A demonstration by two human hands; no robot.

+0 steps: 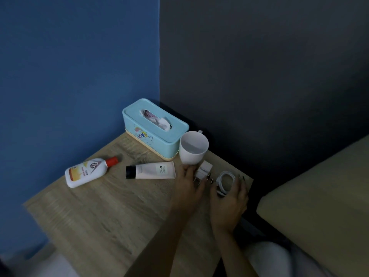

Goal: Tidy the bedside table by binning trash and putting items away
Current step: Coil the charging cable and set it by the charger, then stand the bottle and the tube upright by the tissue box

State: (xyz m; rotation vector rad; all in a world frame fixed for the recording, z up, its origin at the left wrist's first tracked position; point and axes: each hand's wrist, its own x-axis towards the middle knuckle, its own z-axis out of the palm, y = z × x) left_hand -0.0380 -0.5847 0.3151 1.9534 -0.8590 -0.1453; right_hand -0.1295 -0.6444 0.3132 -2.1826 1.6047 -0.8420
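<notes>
On the wooden bedside table [99, 216] my left hand [186, 190] has its fingertips closed around a small white charger plug [204, 169], just in front of a white mug [193, 146]. To its right, my right hand [229, 200] cups a coiled white cable [226, 179] between thumb and fingers near the table's right edge. A cream tube with a black cap [153, 170] lies on its side left of my left hand. Further left lies a white lotion bottle with a red cap [85, 172].
A light blue tissue box [153, 126] stands in the back corner against the blue wall [69, 66] and the dark wall [259, 66]. A beige mattress [319, 196] lies right of the table, across a dark gap.
</notes>
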